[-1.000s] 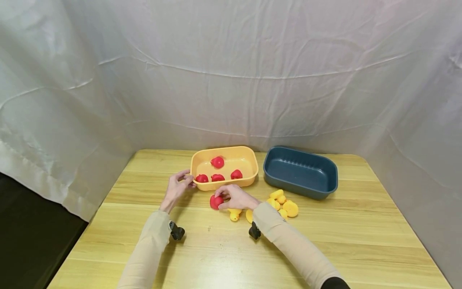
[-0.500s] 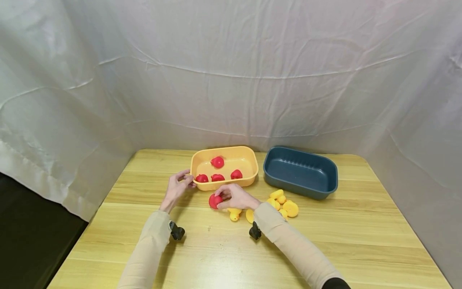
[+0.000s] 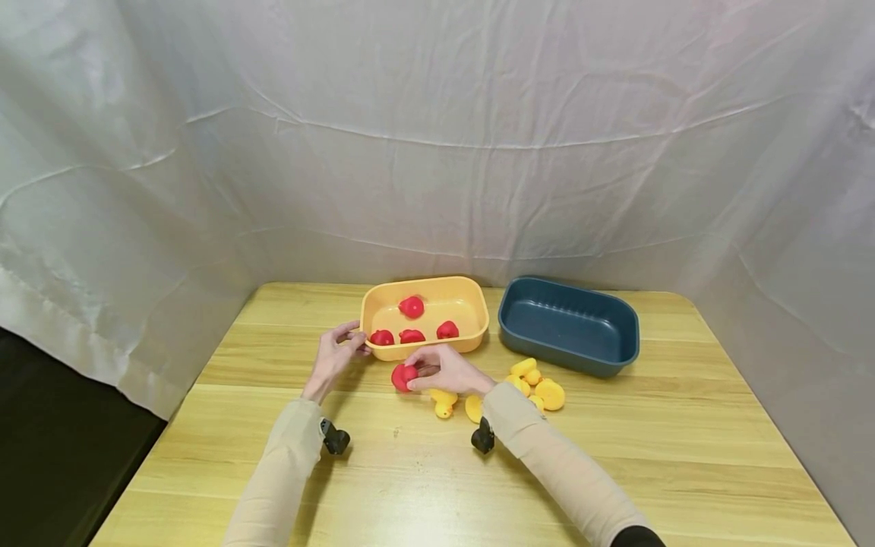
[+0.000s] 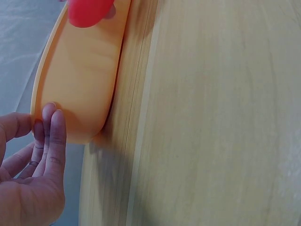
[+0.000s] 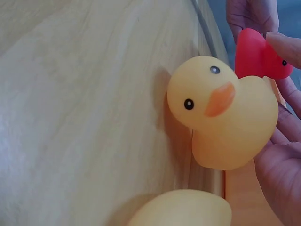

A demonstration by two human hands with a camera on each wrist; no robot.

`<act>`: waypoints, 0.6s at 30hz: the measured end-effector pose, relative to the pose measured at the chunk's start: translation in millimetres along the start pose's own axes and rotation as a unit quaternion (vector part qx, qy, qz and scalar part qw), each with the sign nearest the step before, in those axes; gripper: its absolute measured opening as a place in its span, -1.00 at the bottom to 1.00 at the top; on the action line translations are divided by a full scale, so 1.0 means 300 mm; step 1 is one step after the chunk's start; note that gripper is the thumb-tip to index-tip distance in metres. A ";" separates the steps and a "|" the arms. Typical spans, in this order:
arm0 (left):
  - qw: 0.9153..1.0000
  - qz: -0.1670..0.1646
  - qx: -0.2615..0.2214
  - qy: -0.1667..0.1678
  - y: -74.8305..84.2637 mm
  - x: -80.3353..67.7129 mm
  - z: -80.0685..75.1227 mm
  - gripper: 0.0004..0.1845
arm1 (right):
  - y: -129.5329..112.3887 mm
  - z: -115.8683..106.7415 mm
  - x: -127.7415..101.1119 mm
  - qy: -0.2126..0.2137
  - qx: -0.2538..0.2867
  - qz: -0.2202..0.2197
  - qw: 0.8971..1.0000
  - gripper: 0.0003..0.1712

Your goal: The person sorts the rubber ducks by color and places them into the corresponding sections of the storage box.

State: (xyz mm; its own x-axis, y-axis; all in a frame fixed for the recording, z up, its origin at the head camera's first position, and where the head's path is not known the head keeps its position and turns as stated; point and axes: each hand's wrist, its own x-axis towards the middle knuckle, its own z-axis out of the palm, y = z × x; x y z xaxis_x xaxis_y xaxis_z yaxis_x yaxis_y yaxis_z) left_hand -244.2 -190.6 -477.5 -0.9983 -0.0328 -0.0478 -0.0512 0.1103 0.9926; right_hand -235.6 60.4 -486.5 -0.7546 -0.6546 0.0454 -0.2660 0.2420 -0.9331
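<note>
A red rubber duck (image 5: 256, 56) is pinched between the thumb and fingers of my right hand (image 3: 444, 370), just in front of the orange bin (image 3: 472, 342). The same duck overlaps the bin's front wall in the left wrist view. My left hand (image 4: 35, 174) pinches the rim at the bin's left end, thumb on one side and fingertips on the other. Several red ducks (image 3: 412, 307) lie inside that bin. Close under my right hand, a yellow rubber duck (image 5: 230, 122) lies on the table, its beak and eyes visible in the right wrist view.
A dark blue bin (image 3: 632, 342) stands to the right of the orange one. Several more yellow ducks (image 3: 550, 394) lie in front of it, partly behind my right sleeve. A pale curtain (image 3: 478, 152) hangs behind and along the sides of the wooden table (image 3: 410, 486).
My right hand has lifted the red duck a little and shifted it slightly left, towards the orange bin. The left hand and both bins have stayed in place.
</note>
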 end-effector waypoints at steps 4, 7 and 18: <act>1.000 -0.001 -0.003 0.000 0.000 0.000 0.000 -0.49 | 0.002 -0.001 -0.001 0.004 0.025 -0.003 1.000 -0.65; 1.000 -0.001 -0.005 0.001 0.000 0.001 0.001 -0.49 | 0.003 -0.005 -0.003 0.009 0.040 -0.001 0.999 -0.64; 1.000 0.005 -0.002 -0.003 0.001 -0.001 -0.001 -0.49 | -0.017 -0.016 -0.015 0.035 0.079 0.014 0.996 -0.58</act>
State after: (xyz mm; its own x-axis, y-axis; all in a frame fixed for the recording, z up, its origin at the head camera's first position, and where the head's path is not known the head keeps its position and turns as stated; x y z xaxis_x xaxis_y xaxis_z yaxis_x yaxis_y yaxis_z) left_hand -243.8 -190.8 -477.2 -0.9989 -0.0253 -0.0388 -0.0413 0.1070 0.9934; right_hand -233.7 65.4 -480.4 -0.8021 -0.5959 0.0392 -0.1513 0.1393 -0.9786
